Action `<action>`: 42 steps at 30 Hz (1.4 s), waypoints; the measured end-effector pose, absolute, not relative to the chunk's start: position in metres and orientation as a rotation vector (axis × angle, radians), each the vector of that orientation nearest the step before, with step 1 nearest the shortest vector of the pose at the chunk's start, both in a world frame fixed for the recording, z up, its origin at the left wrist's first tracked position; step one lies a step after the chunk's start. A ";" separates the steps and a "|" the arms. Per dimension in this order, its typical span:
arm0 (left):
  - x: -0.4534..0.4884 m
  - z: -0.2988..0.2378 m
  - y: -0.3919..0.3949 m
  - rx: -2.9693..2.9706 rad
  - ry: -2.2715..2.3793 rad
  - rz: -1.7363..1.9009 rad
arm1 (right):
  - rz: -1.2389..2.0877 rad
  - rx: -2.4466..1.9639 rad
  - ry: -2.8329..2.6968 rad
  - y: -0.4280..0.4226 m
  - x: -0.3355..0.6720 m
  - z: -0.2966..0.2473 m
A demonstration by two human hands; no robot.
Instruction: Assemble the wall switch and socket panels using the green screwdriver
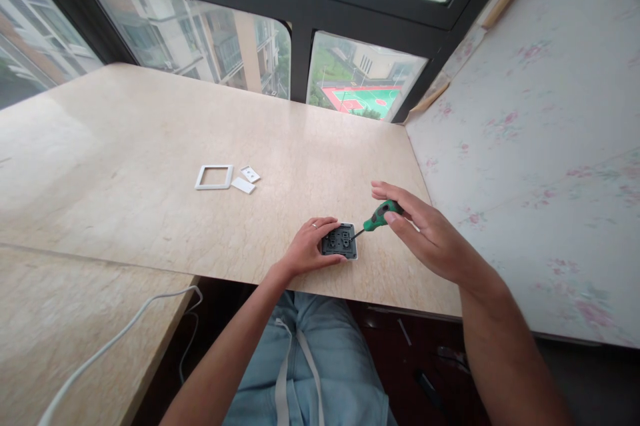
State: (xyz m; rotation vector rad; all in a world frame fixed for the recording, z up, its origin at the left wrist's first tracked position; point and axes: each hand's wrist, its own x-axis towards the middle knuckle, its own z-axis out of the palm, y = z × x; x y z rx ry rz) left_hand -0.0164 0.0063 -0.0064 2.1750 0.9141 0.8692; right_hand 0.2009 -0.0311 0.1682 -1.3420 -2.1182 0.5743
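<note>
A wall switch body (341, 244), dark grey with a pale rim, lies face up on the stone sill near its front edge. My left hand (311, 244) grips it from the left, thumb at the near side and fingers along the far side. In my right hand (417, 223) is a green and black screwdriver (381, 214), held by the handle between thumb and fingers. It slants down to the left, and its tip meets the switch body right of the middle; the exact contact point is too small to make out.
Farther left on the sill (150, 126) lie a white switch frame (199, 177) and two small white rocker covers (244, 185). A white cable (125, 319) crosses the lower ledge at left. Windows (300, 33) stand behind, and a flowered wall (540, 146) rises at right.
</note>
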 end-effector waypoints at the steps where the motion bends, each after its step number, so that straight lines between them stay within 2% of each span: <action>1: -0.016 -0.006 0.006 2.173 0.917 0.866 | 0.566 -1.328 -2.115 -0.031 0.201 0.169; 5: -0.017 -0.005 0.006 2.170 0.925 0.848 | 0.279 -1.370 -2.146 -0.028 0.196 0.173; 8: -0.016 -0.003 0.006 2.165 0.927 0.837 | -0.013 -1.527 -2.208 -0.025 0.192 0.173; 10: -0.016 -0.003 0.006 2.160 0.932 0.830 | -0.083 -1.648 -2.223 -0.023 0.191 0.171; 20: -0.016 -0.003 0.006 2.159 0.927 0.846 | 0.551 -1.452 -2.138 -0.032 0.199 0.168; 28: -0.017 -0.001 0.006 2.157 0.925 0.837 | 0.081 -1.650 -2.033 -0.019 0.192 0.163; 33: -0.017 0.002 0.005 2.141 0.930 0.827 | 0.107 -1.606 -1.920 -0.019 0.199 0.161; 37: -0.017 0.003 0.005 2.138 0.930 0.821 | 0.211 -1.594 -1.610 -0.017 0.211 0.155; 42: -0.018 0.000 0.004 2.131 0.949 0.797 | 0.220 -1.536 -1.474 0.000 0.222 0.120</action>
